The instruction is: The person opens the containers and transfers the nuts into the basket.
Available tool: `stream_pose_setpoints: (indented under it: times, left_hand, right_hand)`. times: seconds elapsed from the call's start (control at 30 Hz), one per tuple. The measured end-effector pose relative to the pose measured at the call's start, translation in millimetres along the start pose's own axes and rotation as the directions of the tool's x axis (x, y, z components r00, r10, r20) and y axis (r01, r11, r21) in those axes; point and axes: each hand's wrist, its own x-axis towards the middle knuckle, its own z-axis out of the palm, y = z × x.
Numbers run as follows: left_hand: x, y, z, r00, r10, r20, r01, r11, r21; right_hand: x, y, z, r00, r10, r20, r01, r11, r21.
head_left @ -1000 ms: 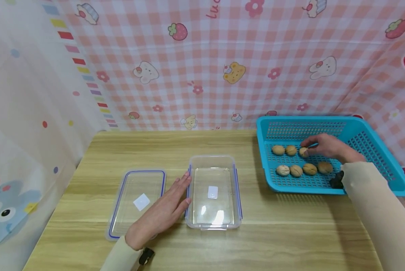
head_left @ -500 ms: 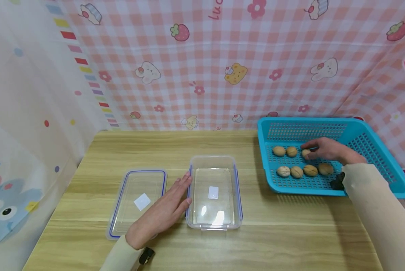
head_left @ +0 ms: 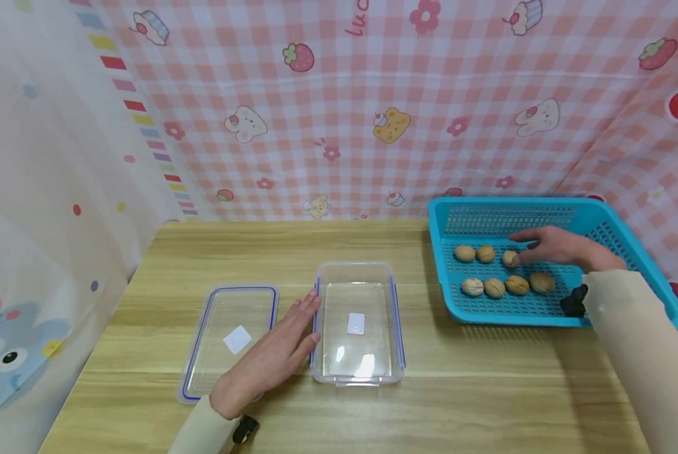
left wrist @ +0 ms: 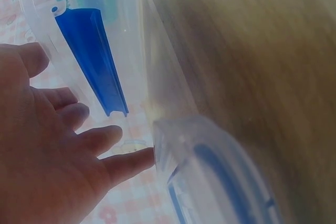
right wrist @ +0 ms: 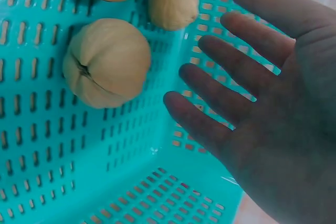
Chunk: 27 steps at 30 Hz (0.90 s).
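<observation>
My left hand point(head_left: 273, 353) lies with straight fingers against the left side of a clear plastic food container point(head_left: 357, 369). In the left wrist view its fingers are spread near the container's blue locking clip point(left wrist: 93, 59). Under that forearm, a clear lid point(head_left: 216, 315) with a blue seal rests on the table. My right hand point(head_left: 560, 246) is inside a blue plastic basket point(head_left: 443, 277), fingers extended and apart. Its thumb is by a walnut point(head_left: 509, 258) in the back row, partly hidden. Nothing is gripped in the right wrist view, where a large walnut point(right wrist: 107, 62) sits beside the fingers.
Back-row walnuts point(head_left: 465, 253) and a front row of several walnuts point(head_left: 494, 288) line the basket floor. The wooden table point(head_left: 429, 403) meets a checked pink cloth point(head_left: 339, 183) behind and a white curtain point(head_left: 89, 126) at left.
My right hand has loosened from the third back-row walnut and drawn slightly right, its fingers spreading. That walnut shows more now. The left hand, container and lid stay put.
</observation>
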Motion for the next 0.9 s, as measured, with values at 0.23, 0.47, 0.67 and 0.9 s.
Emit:
stream_pose_setpoints:
  times: [0.23, 0.47, 0.67, 0.9]
  left_hand:
    - [-0.3, 0.7, 0.2, 1.0, -0.014, 0.009, 0.014, 1.0, 0.0]
    - [0.1, 1.1, -0.8, 1.0, 0.007, 0.002, -0.007, 1.0, 0.004]
    - [0.7, 0.8, -1.1, 1.0, 0.019, -0.002, -0.019, 1.0, 0.005]
    - [0.4, 0.5, -0.9, 1.0, 0.021, -0.001, -0.021, 1.0, 0.008]
  right_hand:
    - [-10.6, -7.7, -9.1, 0.999, -0.032, -0.016, 0.032, 0.999, -0.002]
    - [-21.4, -17.6, -19.2, 0.995, -0.066, -0.079, 0.065, 0.998, -0.008]
    - [-32.0, -27.1, -23.7, 0.976, -0.06, -0.208, 0.06, 0.998, -0.007]
    - [-46.0, -37.6, -18.7, 0.943, -0.058, -0.329, 0.055, 0.998, -0.016]
